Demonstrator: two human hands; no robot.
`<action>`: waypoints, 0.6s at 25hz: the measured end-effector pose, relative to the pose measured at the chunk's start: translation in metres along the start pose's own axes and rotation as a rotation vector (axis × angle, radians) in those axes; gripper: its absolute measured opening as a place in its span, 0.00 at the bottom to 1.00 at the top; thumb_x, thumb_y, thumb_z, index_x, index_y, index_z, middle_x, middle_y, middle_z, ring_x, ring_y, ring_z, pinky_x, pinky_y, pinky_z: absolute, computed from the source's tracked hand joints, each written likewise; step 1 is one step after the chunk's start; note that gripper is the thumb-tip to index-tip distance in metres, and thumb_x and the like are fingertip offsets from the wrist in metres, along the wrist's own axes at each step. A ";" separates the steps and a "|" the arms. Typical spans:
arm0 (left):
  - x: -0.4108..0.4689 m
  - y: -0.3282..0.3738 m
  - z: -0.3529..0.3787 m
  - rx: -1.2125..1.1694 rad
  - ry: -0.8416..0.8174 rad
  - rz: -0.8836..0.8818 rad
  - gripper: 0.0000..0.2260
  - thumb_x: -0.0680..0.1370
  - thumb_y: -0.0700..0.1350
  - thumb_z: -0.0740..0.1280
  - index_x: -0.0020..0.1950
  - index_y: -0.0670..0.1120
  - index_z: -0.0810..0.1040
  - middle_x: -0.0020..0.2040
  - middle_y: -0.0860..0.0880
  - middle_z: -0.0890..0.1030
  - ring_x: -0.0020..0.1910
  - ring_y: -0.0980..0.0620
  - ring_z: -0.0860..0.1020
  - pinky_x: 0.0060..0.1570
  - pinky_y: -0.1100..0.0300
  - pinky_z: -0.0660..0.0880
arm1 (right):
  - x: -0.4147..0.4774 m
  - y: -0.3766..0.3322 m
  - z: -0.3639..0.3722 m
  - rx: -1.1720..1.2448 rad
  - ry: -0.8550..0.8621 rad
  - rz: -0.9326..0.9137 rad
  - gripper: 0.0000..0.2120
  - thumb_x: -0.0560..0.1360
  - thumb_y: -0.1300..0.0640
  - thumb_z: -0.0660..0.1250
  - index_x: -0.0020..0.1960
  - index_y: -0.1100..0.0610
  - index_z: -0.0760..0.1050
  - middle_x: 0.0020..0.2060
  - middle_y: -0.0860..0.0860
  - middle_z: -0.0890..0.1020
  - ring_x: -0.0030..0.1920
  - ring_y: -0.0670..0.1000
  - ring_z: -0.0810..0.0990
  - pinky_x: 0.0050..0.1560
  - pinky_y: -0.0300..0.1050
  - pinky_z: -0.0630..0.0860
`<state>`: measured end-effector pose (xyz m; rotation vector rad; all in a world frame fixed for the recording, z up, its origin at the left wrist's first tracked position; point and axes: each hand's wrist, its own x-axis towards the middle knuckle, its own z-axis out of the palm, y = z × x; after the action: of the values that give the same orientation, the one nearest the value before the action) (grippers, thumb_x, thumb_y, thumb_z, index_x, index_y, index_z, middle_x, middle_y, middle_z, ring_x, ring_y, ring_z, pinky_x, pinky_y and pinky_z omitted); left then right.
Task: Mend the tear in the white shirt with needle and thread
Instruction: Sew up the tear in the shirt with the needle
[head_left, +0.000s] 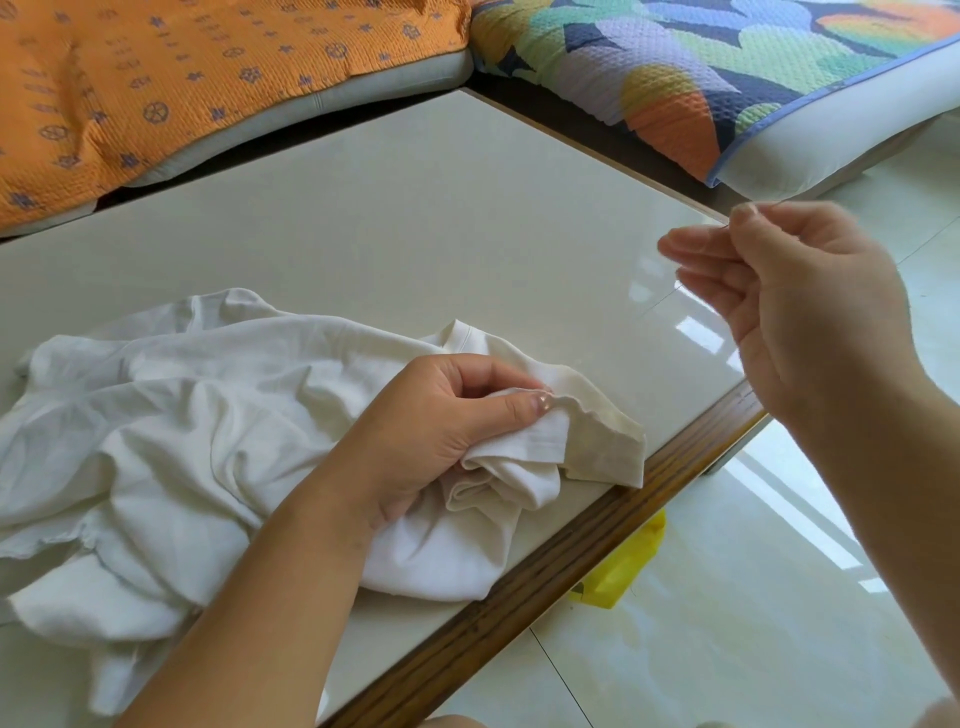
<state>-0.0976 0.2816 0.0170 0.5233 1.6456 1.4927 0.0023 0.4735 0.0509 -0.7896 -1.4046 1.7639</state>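
Note:
The white shirt (182, 415) lies crumpled on the cream table (415, 218), at its near left. My left hand (441, 431) pinches a folded edge of the shirt between thumb and fingers, near the table's wooden front edge. My right hand (789, 291) is raised to the right, above the table's corner. Its thumb and forefinger pinch a thin needle (723, 224), of which only a short dark tip shows. I cannot make out the thread. The tear is not visible.
A wooden rim (571, 551) borders the table. An orange patterned cushion (182, 78) lies at the back left, a multicoloured one (727, 78) at the back right. A yellow object (623, 566) sits on the tiled floor below the table edge.

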 end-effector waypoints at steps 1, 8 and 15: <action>0.000 0.000 0.000 0.004 -0.001 -0.002 0.05 0.71 0.42 0.73 0.45 0.43 0.85 0.37 0.48 0.84 0.36 0.54 0.81 0.35 0.66 0.76 | -0.001 -0.001 0.000 -0.079 0.030 -0.081 0.03 0.82 0.61 0.59 0.52 0.57 0.71 0.43 0.56 0.86 0.48 0.52 0.86 0.57 0.50 0.80; 0.001 -0.002 -0.003 0.045 -0.010 -0.011 0.04 0.71 0.42 0.73 0.45 0.43 0.85 0.38 0.47 0.84 0.39 0.52 0.81 0.39 0.64 0.78 | -0.004 0.000 -0.001 -0.351 0.135 -0.356 0.06 0.81 0.59 0.60 0.47 0.50 0.68 0.37 0.44 0.84 0.46 0.45 0.85 0.59 0.49 0.78; -0.001 0.000 -0.005 0.062 -0.019 -0.001 0.07 0.67 0.45 0.74 0.42 0.44 0.86 0.38 0.47 0.84 0.38 0.52 0.81 0.38 0.64 0.78 | -0.006 0.002 0.001 -0.428 0.151 -0.444 0.10 0.80 0.60 0.61 0.44 0.47 0.66 0.35 0.42 0.81 0.44 0.46 0.84 0.54 0.47 0.79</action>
<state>-0.1014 0.2780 0.0166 0.5682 1.6815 1.4355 0.0043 0.4673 0.0490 -0.7366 -1.7208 1.0620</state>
